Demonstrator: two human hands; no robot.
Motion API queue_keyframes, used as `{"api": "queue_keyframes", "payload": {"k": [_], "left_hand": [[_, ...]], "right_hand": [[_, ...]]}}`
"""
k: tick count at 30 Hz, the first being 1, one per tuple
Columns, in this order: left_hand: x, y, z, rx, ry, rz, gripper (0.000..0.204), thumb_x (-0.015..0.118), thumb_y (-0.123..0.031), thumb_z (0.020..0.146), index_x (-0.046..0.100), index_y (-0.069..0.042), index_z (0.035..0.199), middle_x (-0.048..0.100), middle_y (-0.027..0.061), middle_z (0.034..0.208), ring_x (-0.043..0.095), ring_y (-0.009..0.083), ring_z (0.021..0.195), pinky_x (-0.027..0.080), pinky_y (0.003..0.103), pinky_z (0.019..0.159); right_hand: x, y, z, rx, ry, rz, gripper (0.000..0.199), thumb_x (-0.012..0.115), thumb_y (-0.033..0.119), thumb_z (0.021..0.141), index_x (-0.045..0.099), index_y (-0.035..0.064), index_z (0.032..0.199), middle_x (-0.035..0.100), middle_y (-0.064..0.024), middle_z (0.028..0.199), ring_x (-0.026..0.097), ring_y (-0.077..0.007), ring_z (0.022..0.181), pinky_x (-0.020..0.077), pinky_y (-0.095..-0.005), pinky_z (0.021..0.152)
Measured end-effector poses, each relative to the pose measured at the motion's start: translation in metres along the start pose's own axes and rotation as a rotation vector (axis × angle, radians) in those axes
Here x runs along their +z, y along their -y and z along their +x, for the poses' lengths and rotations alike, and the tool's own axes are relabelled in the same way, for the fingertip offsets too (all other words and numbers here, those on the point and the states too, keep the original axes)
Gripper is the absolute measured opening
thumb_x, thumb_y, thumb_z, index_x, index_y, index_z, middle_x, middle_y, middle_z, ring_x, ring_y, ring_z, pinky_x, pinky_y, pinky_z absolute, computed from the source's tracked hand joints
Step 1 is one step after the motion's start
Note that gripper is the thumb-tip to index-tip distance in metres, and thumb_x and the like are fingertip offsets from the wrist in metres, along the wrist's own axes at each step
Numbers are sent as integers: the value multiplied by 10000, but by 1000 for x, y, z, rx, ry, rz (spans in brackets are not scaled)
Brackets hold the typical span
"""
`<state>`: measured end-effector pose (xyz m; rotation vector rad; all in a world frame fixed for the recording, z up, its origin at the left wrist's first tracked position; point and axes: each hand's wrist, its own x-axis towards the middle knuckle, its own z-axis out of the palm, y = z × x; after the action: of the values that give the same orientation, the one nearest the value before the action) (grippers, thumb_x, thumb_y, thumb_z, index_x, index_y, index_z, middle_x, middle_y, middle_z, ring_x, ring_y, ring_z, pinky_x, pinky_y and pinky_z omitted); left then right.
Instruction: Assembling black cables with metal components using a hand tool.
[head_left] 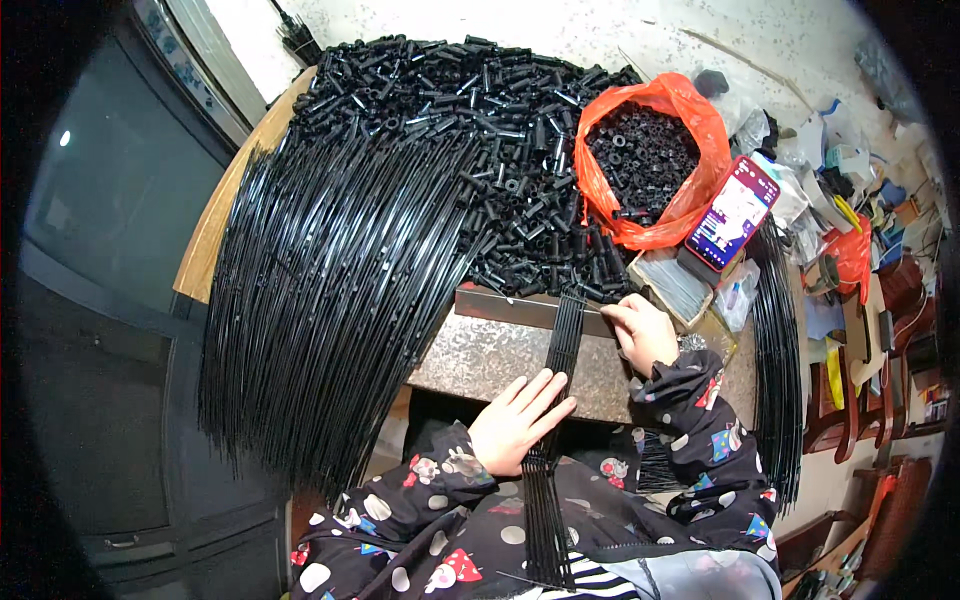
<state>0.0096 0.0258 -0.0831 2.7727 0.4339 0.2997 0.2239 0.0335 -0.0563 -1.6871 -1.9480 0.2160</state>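
Note:
A small bundle of thin black rods (562,345) lies across a grey metal plate (480,360) and runs down over my lap. My left hand (517,420) lies flat with fingers spread, pressing the rods near the plate's front edge. My right hand (643,332) rests at the rods' far end, fingers curled against a dark metal bar (510,306) where the rod tips butt up. Whether the right fingers pinch anything is hidden.
A big fan of long black rods (320,290) covers the left of the table. Short black tubes (470,110) are heaped behind. An orange bag (650,160) holds black rings. A phone (733,213) leans on a box at the right, beside more rods (780,360) and clutter.

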Motion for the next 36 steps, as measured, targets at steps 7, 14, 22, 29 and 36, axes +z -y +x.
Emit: {"api": "queue_keyframes", "payload": {"k": [7, 14, 22, 29, 36], "left_hand": [[-1, 2, -3, 14, -7, -31, 661, 559, -290, 546, 315, -19, 1097, 254, 181, 1165, 266, 297, 1070, 245, 370, 844], [5, 4, 3, 32, -8, -19, 676, 553, -306, 550, 306, 20, 1088, 258, 189, 1159, 265, 306, 1069, 243, 371, 846], [4, 2, -1, 11, -52, 48, 645, 537, -343, 587, 325, 20, 1077, 276, 193, 1149, 272, 305, 1066, 230, 367, 857], [2, -8, -7, 39, -12, 89, 690, 546, -367, 548, 332, 40, 1062, 276, 204, 1143, 269, 313, 1065, 224, 372, 859], [5, -6, -8, 29, -17, 74, 677, 539, -359, 567, 322, 37, 1071, 272, 199, 1147, 275, 312, 1059, 230, 377, 854]], "right_hand": [[1, 8, 5, 6, -34, -48, 154, 489, 28, 637, 524, 59, 783, 485, -98, 672, 496, -252, 637, 400, -291, 565], [15, 2, 20, -9, -81, 49, 130, 508, 76, 654, 504, 21, 771, 504, -111, 708, 503, -252, 661, 402, -290, 603], [-50, -36, 14, 298, 57, -462, 137, 536, 156, 610, 538, 42, 685, 456, -86, 740, 442, -231, 746, 388, -329, 611], [-44, -37, 2, 110, -156, -390, 72, 509, 92, 635, 509, 26, 665, 448, -91, 686, 455, -244, 687, 382, -311, 605], [0, -2, 9, -107, 25, -57, 203, 469, 32, 620, 512, 72, 814, 466, -91, 707, 484, -258, 642, 401, -309, 556]]}}
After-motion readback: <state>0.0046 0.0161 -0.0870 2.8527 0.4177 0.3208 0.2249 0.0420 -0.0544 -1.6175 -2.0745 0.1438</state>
